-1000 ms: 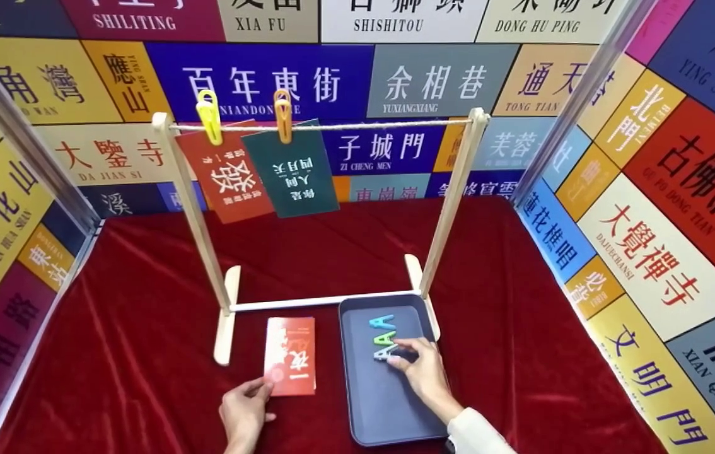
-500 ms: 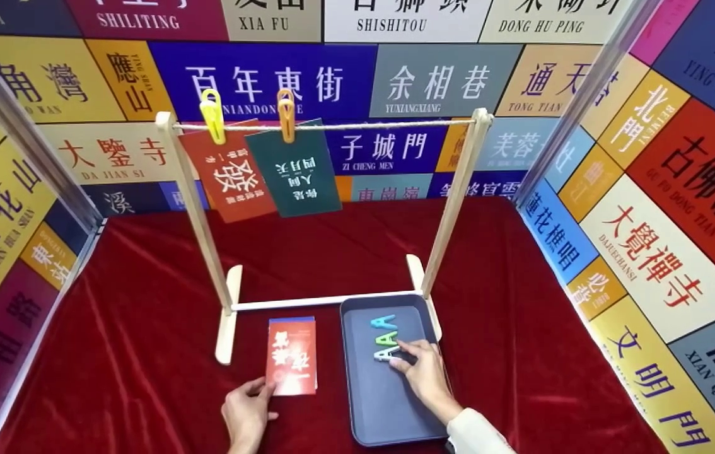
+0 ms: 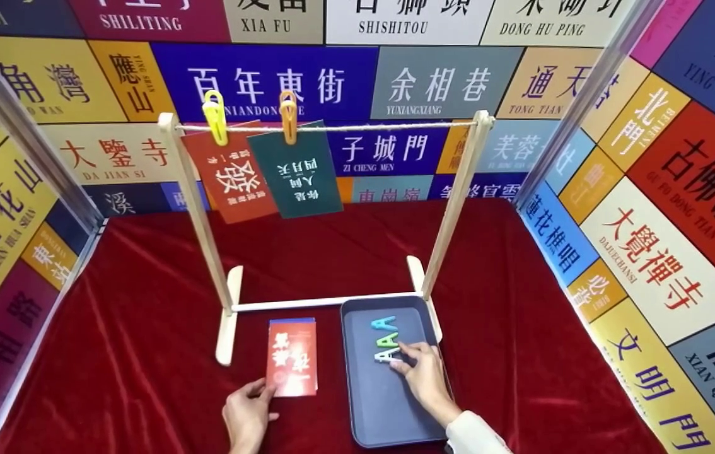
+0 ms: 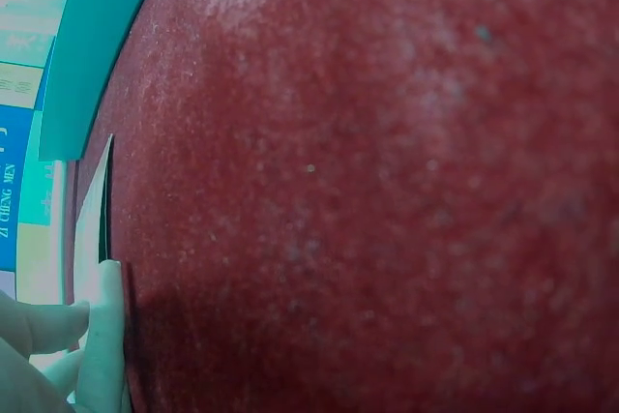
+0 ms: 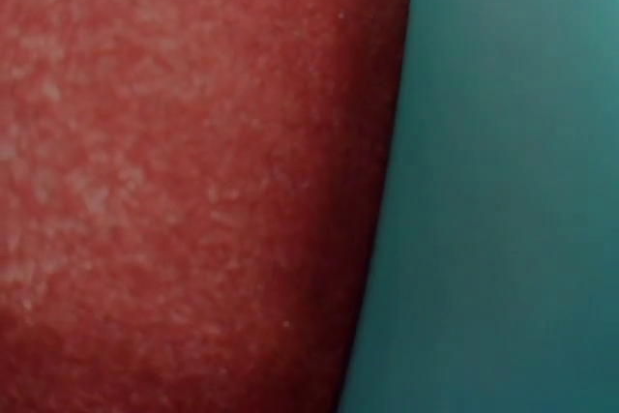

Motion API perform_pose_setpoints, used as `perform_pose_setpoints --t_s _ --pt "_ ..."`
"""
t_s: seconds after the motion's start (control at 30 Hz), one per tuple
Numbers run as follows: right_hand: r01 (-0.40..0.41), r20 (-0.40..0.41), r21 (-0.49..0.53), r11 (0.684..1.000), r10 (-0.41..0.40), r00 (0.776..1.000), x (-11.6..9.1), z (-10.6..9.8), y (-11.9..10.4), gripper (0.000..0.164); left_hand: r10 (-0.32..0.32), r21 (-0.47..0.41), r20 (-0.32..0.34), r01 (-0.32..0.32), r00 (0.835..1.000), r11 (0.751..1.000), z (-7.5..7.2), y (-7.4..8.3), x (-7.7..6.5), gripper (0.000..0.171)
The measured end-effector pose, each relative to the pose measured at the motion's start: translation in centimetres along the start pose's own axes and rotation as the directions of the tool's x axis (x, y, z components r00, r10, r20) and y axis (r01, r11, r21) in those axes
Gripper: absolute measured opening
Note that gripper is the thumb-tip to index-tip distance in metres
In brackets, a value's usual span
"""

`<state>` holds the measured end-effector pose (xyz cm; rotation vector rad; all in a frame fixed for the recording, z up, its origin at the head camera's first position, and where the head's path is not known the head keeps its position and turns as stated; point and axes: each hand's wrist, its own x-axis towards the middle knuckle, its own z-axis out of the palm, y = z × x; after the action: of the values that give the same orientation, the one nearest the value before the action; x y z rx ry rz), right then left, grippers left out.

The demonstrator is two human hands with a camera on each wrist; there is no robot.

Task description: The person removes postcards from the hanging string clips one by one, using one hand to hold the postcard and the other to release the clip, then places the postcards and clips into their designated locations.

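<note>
Fingers (image 4: 103, 336) of the left hand (image 3: 247, 411) pinch a red card (image 3: 294, 360) by its near left corner, atop a pile (image 3: 292, 320) on the cloth (image 3: 143, 378); those of the right hand (image 3: 424, 377), almost together, pinch a white clip (image 3: 384, 357) in the tray (image 3: 386, 416), just beside a green clip (image 3: 388, 341).

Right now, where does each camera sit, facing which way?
Head: on the head, forward and down over rack, tray, left hand, right hand.
Left wrist: on that wrist, toward red cloth; left fingers pinch card.
Right wrist: on that wrist, toward cloth and teal surface; no hand shows.
Head and left wrist share left hand, card.
</note>
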<state>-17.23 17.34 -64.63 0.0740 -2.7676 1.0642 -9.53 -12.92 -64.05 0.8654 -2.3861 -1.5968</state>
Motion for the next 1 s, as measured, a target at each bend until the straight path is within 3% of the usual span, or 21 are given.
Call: perform_pose_setpoints --t_s 0.6,1.0 --pt "0.001 -0.025 0.015 1.000 0.000 1.000 -0.16 0.04 0.03 0.042 0.003 0.014 0.027 -0.003 1.000 1.000 -0.31 0.21 0.00 0.030" --pt "-0.018 -0.043 0.055 0.998 0.020 0.999 -0.24 -0.51 -0.52 0.037 -0.048 0.029 0.064 0.046 0.997 0.999 -0.65 0.75 -0.13 0.030"
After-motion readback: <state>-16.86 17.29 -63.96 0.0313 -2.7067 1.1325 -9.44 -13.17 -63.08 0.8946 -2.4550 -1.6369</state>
